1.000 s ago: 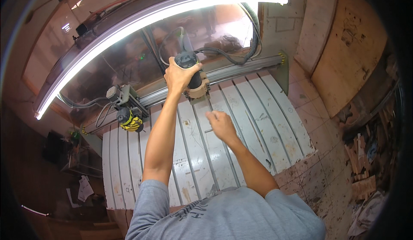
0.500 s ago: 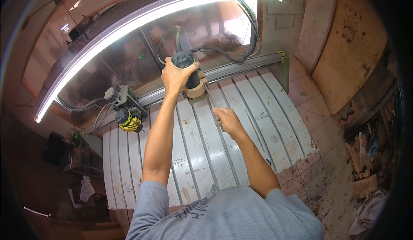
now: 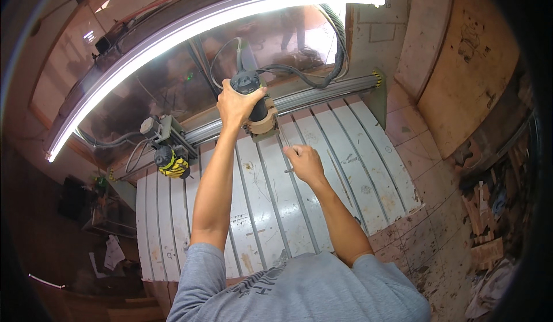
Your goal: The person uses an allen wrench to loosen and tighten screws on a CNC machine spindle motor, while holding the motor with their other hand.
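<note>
My left hand [image 3: 237,106] is wrapped round a black cylindrical spindle motor [image 3: 258,108], its thumb across the upper body. The motor sits in a tan clamp bracket [image 3: 264,125] on the gantry. My right hand [image 3: 305,162] is closed on a thin metal hand tool [image 3: 288,171], whose shaft reaches up toward the bracket's right side; whether its tip touches the bracket I cannot tell. Below both hands lies the white slotted machine bed [image 3: 380,195].
A second motor with yellow parts [image 3: 173,163] hangs on the left of the metal rail [image 3: 322,94]. A tube light [image 3: 219,8] crosses above, near looped cables [image 3: 311,80]. Wooden boards [image 3: 466,74] lean at the right, above scrap wood [image 3: 484,218].
A second ago my right hand was blurred; by half a second ago it was closed on the tool, and it remains so with slight movement. My left hand stays on the motor.
</note>
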A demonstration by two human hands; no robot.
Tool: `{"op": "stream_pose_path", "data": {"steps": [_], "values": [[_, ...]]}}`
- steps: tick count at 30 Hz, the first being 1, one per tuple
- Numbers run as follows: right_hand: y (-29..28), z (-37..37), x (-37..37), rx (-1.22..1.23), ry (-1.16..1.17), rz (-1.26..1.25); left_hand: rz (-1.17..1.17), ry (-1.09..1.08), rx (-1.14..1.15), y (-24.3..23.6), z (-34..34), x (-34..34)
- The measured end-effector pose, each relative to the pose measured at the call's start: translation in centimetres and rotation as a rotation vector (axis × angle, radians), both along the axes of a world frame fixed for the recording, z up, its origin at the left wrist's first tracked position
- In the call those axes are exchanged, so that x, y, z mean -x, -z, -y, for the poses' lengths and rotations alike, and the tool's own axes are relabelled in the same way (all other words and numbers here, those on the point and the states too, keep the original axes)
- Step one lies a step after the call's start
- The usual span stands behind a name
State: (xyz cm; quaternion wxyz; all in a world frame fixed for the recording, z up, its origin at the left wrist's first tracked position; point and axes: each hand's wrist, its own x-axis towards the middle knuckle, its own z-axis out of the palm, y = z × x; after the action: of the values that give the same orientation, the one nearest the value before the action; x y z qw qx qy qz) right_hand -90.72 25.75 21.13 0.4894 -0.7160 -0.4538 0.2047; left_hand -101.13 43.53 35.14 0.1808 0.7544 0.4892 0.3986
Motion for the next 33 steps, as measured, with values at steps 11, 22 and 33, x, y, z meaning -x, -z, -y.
{"op": "stream_pose_path", "data": {"steps": [11, 22, 33], "values": [[-3.3, 0.6, 0.9, 0.109, 0.02, 0.013, 0.019, -0.012, 0.034, 1.1, 1.1, -0.1], [-2.2, 0.7, 0.5, 0.009, -0.017, -0.014, -0.013, -0.038, -0.048, 5.3, 0.2, -0.1], [-2.2, 0.8, 0.2, 0.003, -0.018, 0.047, -0.075, -0.105, -0.097, 6.9, 0.6, -0.3]]}}
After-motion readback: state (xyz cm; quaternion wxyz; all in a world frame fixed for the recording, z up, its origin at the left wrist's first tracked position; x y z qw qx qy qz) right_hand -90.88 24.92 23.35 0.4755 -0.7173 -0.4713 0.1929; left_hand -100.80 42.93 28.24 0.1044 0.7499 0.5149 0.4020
